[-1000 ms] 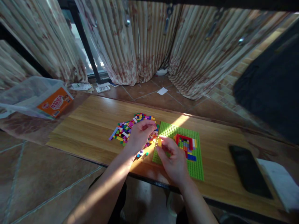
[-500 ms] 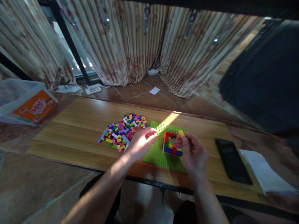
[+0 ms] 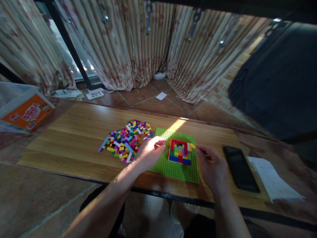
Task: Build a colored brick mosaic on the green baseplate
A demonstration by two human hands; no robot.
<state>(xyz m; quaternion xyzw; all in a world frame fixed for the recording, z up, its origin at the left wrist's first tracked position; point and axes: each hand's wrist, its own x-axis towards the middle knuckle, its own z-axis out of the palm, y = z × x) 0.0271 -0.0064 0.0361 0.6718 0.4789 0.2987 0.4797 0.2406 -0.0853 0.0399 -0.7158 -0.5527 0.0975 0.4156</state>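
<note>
A multicoloured block structure (image 3: pixel 180 159), walled with red, blue and white bricks, sits on a green studded baseplate (image 3: pixel 184 176). My right hand (image 3: pixel 213 165) is at the structure's right side, thumb and fingertips pinching a yellow brick (image 3: pixel 192 145) against or just over its upper right corner. My left hand (image 3: pixel 152 150) hovers over the baseplate's left part, apart from the structure. Its fingers are loosely curved, with a gap between thumb and forefinger and nothing visible in it. Just left of this hand lies a pile of small loose bricks (image 3: pixel 121 142).
A black phone (image 3: pixel 241 169) and white paper (image 3: pixel 273 178) lie at the right of the wooden table (image 3: pixel 66 142). A clear plastic bin with an orange label (image 3: pixel 29 112) stands at the far left. Curtains (image 3: pixel 138 49) hang beyond the table.
My right hand has brought the yellow brick from above the structure down to its upper right corner, uncovering more of the structure. The left hand has barely moved. The view has shifted slightly.
</note>
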